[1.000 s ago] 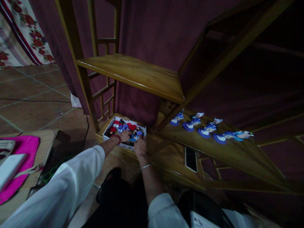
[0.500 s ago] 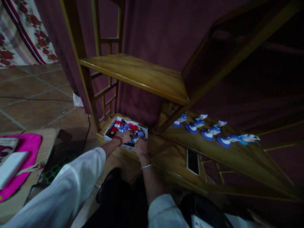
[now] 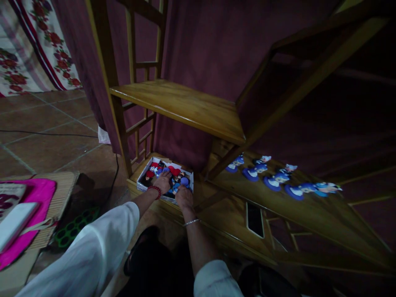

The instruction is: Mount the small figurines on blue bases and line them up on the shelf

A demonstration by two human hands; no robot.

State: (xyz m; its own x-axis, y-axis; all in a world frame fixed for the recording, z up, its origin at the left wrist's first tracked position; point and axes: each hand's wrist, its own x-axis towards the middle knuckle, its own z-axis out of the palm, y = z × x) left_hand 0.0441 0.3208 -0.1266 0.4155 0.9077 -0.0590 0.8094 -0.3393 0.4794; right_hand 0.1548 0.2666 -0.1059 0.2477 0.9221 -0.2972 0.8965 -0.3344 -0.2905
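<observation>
A shallow white box [image 3: 142,185] on the low wooden shelf holds several small figurines [image 3: 175,170] in red, blue and black. My left hand [image 3: 162,182], with a red bead bracelet at the wrist, lies over the middle of the box. Its fingers are stretched out across the figurines, and their tips are hard to make out. At the box's near right side, my right hand [image 3: 185,197] has its fingers closed around a blue figurine [image 3: 177,187], partly hidden by the hand. A silver bracelet circles that wrist.
A wooden shelf board [image 3: 185,107] juts out above the box. To the right, several blue-and-white figurines [image 3: 276,179] sit on another board, with a phone [image 3: 255,220] below them. At left, a white case [image 3: 17,225] rests on a pink bag [image 3: 46,194].
The view has shifted slightly, so the shelf sits lower in the picture. My left hand has drawn back a little to the left over the box. My right hand stays at the box's right side.
</observation>
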